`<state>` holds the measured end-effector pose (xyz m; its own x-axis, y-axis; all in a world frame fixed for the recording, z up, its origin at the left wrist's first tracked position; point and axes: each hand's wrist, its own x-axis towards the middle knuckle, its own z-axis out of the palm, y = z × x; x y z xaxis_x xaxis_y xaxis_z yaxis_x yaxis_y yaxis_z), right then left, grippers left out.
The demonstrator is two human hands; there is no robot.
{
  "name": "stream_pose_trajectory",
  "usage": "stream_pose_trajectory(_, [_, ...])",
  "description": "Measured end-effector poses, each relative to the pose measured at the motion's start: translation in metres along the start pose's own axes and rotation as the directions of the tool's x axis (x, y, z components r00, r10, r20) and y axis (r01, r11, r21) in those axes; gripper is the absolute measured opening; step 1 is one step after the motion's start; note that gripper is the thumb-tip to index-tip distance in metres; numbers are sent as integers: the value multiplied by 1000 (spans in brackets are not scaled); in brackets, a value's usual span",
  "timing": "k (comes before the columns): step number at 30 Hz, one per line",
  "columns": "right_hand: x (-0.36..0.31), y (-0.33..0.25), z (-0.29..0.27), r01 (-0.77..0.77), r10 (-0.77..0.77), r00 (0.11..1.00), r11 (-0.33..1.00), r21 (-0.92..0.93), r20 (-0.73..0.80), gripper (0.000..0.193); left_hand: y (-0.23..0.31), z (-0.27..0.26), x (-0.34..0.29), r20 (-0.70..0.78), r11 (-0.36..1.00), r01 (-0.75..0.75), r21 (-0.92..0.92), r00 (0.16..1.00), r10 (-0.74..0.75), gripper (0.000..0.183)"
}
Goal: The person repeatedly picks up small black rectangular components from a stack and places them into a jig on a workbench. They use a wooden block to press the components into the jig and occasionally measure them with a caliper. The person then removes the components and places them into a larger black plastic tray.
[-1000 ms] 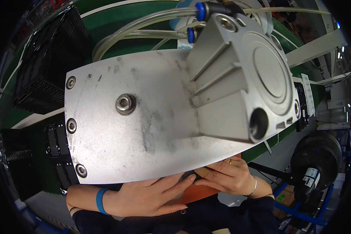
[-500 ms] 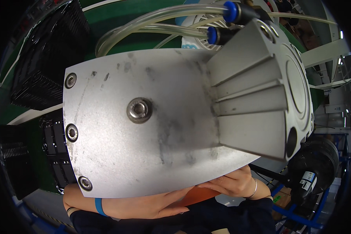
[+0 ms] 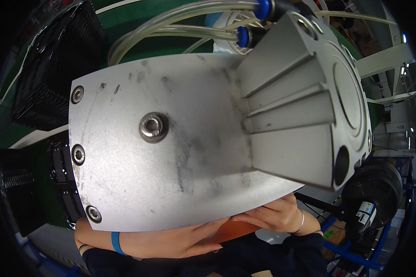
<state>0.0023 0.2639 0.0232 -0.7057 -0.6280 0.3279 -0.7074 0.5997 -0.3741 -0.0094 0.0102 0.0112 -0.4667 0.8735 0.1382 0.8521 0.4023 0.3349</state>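
A large silver metal plate point(image 3: 125, 184) with hex-socket screws fills the middle of the view, and a finned grey pneumatic cylinder point(image 3: 291, 143) stands on its right part. Below its near edge lies my left hand point(image 3: 182, 241), a blue band at the wrist. Its thumb is stretched out apart from the fingers, whose tips go out of sight under the plate. My right hand point(image 3: 277, 216), with a thin bracelet, has bent fingers close to the plate's near edge; whatever they hold is hidden. Between both hands shows an orange surface point(image 3: 235, 231), its kind unclear.
Clear air hoses point(image 3: 180, 14) with blue fittings run behind the plate. Stacked black trays point(image 3: 55, 69) stand on the green surface at left, with more black parts point(image 3: 62, 161) nearer. A black fan-like machine point(image 3: 372, 184) and a blue frame point(image 3: 356, 261) are at right.
The plate and cylinder appear slightly further left and up in the picture. Both hands keep nearly the same place and pose.
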Motion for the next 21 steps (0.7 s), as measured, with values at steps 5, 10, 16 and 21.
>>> stream_pose_trajectory(5, [-1,0,0,-2,2,1000,1000,4,9,38,0,3,-1,2,1000,-4,5,1000,4,63])
stream_pose_trajectory(10, [-2,-1,0,-11,11,1000,1000,-5,16,37,1,5,-2,-2,1000,-4,10,1000,4,63])
stream_pose_trajectory(16, [0,0,1,-3,3,1000,1000,15,15,37,3,3,-3,-15,999,13,42,1000,-13,63])
stream_pose_trajectory(21, [0,0,1,-20,19,999,1000,22,25,37,3,4,-3,-13,998,18,67,1000,-18,61])
